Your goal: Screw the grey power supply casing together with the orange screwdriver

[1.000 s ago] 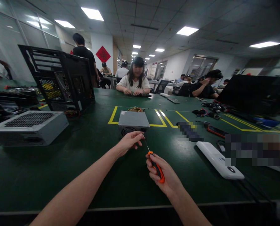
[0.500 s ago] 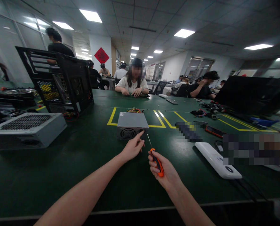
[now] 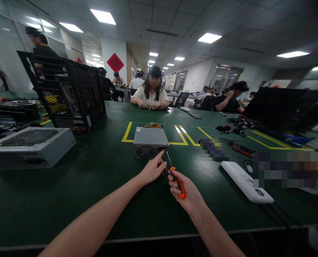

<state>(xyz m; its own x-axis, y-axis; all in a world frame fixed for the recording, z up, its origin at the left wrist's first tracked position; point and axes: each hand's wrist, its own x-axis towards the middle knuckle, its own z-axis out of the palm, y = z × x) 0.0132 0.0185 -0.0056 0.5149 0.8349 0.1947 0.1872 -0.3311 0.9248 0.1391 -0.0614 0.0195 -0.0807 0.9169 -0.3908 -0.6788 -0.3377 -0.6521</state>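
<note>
A grey computer power supply (image 3: 151, 136) lies on the green table (image 3: 116, 214), with its fan grille facing me. My left hand (image 3: 152, 169) holds nothing; its index finger stretches to the right side of the grille face, at or very near the surface. The thumb stands apart and the other fingers are partly hidden. My right hand (image 3: 184, 185) is closed around the orange and black handle of a screwdriver (image 3: 179, 187). Its thin shaft slants up and left, the tip close to the power supply's lower right edge. Whether the tip touches cannot be made out.
At left lies a larger power supply (image 3: 33, 146), with a black computer case (image 3: 81, 92) behind it. A white device (image 3: 246, 182) with cables and a phone (image 3: 243, 150) lie at right, near a black monitor (image 3: 289, 114). Across the table sits a person (image 3: 150, 94).
My left index finger has shifted slightly, its thumb nearer the screwdriver shaft. The screwdriver has moved slightly up and left. In the background, a standing person has moved left.
</note>
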